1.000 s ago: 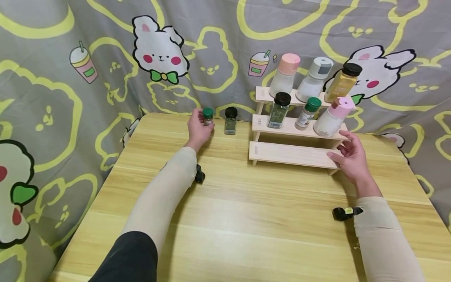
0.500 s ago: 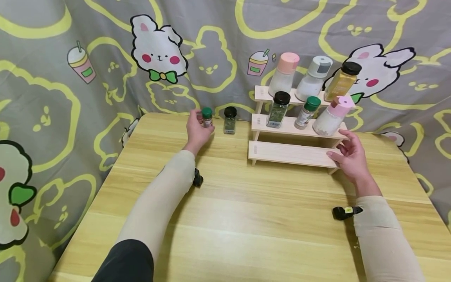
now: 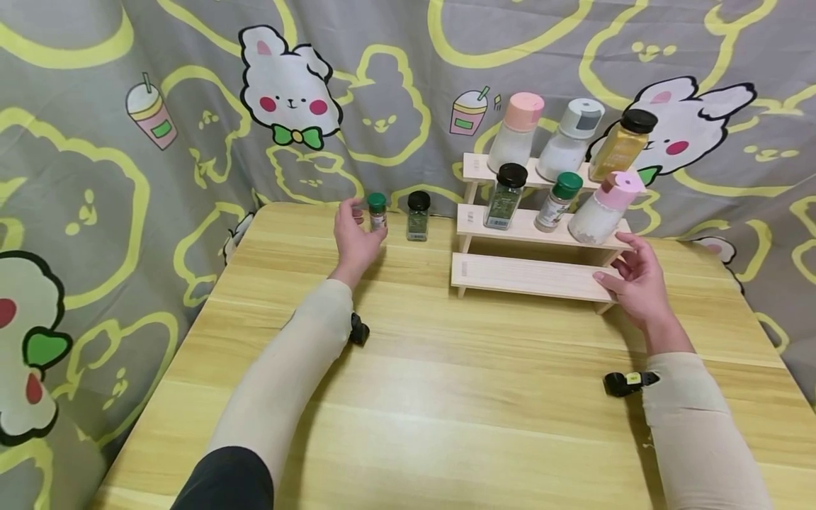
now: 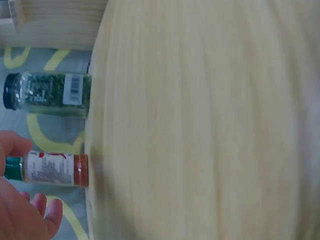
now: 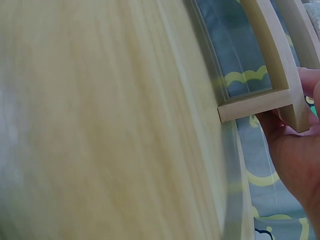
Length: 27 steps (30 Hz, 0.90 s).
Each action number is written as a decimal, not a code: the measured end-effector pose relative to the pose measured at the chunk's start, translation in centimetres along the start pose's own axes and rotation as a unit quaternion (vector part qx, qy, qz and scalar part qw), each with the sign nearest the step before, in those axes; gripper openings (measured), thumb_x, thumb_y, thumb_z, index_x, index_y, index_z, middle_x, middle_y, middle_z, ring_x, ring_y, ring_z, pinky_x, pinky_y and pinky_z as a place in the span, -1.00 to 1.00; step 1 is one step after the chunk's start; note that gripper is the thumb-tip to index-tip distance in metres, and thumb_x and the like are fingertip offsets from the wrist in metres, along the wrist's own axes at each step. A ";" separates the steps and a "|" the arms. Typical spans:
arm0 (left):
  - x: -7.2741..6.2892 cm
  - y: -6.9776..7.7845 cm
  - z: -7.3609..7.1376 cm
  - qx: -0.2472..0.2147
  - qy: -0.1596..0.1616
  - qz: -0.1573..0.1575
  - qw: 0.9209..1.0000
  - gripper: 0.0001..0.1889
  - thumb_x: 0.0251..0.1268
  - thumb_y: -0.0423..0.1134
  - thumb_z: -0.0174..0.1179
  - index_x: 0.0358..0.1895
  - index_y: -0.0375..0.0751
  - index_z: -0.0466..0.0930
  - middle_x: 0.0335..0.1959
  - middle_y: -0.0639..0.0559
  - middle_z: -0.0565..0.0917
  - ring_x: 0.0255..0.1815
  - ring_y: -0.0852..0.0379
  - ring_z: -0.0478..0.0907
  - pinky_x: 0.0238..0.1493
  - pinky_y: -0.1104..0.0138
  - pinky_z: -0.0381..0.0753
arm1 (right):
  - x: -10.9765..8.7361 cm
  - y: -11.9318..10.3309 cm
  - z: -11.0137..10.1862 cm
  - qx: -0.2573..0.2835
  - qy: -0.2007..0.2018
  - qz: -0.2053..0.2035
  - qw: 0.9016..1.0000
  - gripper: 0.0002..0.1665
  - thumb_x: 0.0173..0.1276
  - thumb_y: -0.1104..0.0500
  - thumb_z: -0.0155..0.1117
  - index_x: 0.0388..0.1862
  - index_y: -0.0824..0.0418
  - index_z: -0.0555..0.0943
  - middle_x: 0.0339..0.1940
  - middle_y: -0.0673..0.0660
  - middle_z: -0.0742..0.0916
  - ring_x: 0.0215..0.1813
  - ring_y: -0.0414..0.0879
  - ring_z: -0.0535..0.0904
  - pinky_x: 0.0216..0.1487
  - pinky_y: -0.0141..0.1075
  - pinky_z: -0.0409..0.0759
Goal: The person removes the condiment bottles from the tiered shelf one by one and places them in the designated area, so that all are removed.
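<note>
At the back left of the table, my left hand (image 3: 357, 242) is around a small green-capped spice jar (image 3: 377, 214), fingers spread off its left side and thumb near its front. In the left wrist view the jar (image 4: 50, 169) stands on the table with reddish contents at its base, and the fingers are parted from it. A black-capped jar of green herbs (image 3: 417, 218) stands just to its right. My right hand (image 3: 640, 287) grips the right end of a three-tier wooden shelf (image 3: 535, 276), thumb on the lowest tier; its other fingers are partly hidden behind the frame.
On the top tier stand a pink-capped shaker (image 3: 513, 131), a grey-capped shaker (image 3: 567, 142) and a black-capped yellow jar (image 3: 621, 147). The middle tier bears a herb jar (image 3: 506, 198), a green-capped jar (image 3: 557, 202) and a pink-capped shaker (image 3: 602, 209). A patterned curtain (image 3: 395, 106) hangs behind.
My left fingers have loosened and drawn away to the left from the green-capped spice jar, which stays in place. The right hand keeps its hold on the shelf.
</note>
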<state>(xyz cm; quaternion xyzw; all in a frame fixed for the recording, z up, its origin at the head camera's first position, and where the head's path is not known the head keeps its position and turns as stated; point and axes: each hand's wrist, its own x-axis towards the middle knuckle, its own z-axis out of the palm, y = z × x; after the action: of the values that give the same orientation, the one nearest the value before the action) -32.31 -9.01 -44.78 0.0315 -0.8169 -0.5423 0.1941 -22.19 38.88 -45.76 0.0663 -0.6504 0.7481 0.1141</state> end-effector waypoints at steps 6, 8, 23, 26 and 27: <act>-0.7 1.4 0.2 -0.020 0.003 0.002 1.000 -0.26 -0.08 -0.49 0.48 0.24 -0.24 0.32 0.10 -0.17 0.43 0.11 -0.07 0.41 0.12 0.22 0.43 | 0.1 -0.1 0.0 0.001 0.000 0.004 1.000 -0.02 0.09 0.84 0.09 0.41 0.15 0.37 0.14 0.13 0.58 0.17 -0.04 0.53 -0.20 -0.40 0.66; -1.0 2.0 0.2 -0.034 0.000 0.000 0.999 -0.24 -0.10 -0.50 0.46 0.25 -0.21 0.32 0.11 -0.16 0.42 0.13 -0.07 0.40 0.15 0.18 0.44 | 0.1 -0.1 0.0 0.003 0.000 0.005 1.000 -0.02 0.09 0.84 0.09 0.41 0.15 0.37 0.14 0.13 0.58 0.17 -0.04 0.53 -0.20 -0.40 0.66; -3.7 6.3 1.8 -0.079 -0.025 0.054 0.995 -0.22 -0.12 -0.53 0.50 0.26 -0.26 0.32 0.04 -0.14 0.44 0.09 -0.10 0.43 0.12 0.16 0.52 | 0.0 0.0 0.0 -0.008 0.007 0.013 1.000 -0.02 0.10 0.82 0.11 0.42 0.12 0.37 0.17 0.12 0.55 0.22 0.00 0.48 -0.19 -0.41 0.66; -4.6 7.1 2.4 -0.083 -0.039 0.067 0.993 -0.22 -0.11 -0.52 0.50 0.26 -0.27 0.32 0.07 -0.20 0.44 0.10 -0.10 0.42 0.13 0.10 0.53 | 0.0 0.0 0.0 -0.012 0.008 0.014 1.000 -0.03 0.11 0.82 0.12 0.42 0.12 0.36 0.19 0.12 0.54 0.25 0.03 0.46 -0.18 -0.41 0.65; -4.9 7.4 2.7 -0.085 -0.045 0.073 0.993 -0.22 -0.11 -0.52 0.49 0.26 -0.28 0.32 0.07 -0.22 0.45 0.10 -0.10 0.41 0.13 0.10 0.53 | 0.1 0.0 0.0 -0.013 0.008 0.014 1.000 -0.03 0.11 0.81 0.12 0.42 0.12 0.36 0.19 0.12 0.54 0.25 0.04 0.45 -0.17 -0.41 0.65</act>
<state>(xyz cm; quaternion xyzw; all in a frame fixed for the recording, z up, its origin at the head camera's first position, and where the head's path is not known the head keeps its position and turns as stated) -27.54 -2.30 -40.43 -0.0688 -0.7758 -0.5950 0.1985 -22.23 38.87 -45.71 0.0496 -0.6600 0.7416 0.1094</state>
